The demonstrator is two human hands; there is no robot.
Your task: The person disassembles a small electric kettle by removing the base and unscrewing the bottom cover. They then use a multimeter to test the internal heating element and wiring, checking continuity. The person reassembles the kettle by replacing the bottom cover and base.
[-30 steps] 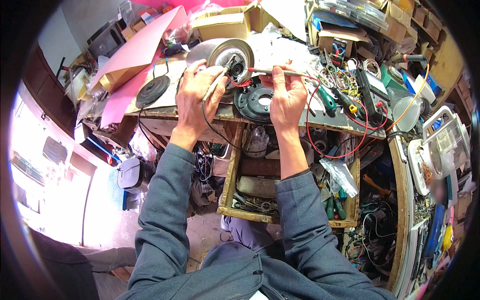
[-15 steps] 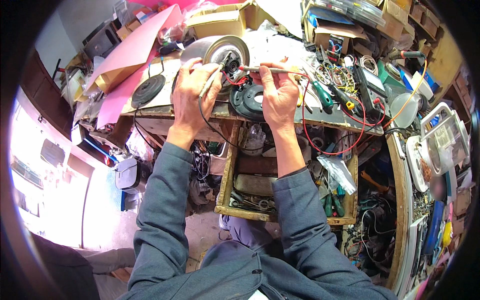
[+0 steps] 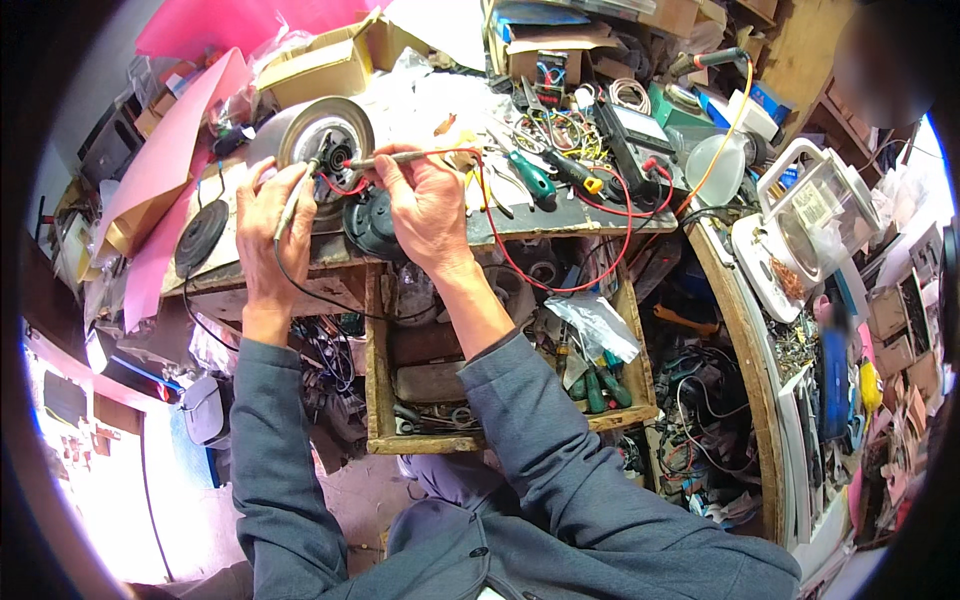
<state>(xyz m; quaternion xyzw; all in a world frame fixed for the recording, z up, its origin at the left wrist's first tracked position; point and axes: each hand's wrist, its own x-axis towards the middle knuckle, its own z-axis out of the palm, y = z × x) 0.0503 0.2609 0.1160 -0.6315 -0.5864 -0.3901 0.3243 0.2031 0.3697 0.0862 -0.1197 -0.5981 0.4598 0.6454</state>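
Observation:
A silver drum-shaped motor lies on the bench with its open end facing me. Between the fingers of my left hand is a test probe with a black lead, its tip at the motor's centre. My right hand pinches a second test probe, light-coloured with a red lead, pointing at the same centre from the right. Whether the tips touch metal is too small to tell. Short red wires come out there. A black round cover sits beside my right hand.
The red lead runs to a dark meter at the bench's right. Green-handled screwdriver, pliers and loose wires lie nearer. An open wooden drawer of tools juts out below my hands. A black disc rests on the left.
My view has swung to the right, so the bench, motor and hands appear further left. Both hands still hold their probes at the motor's centre.

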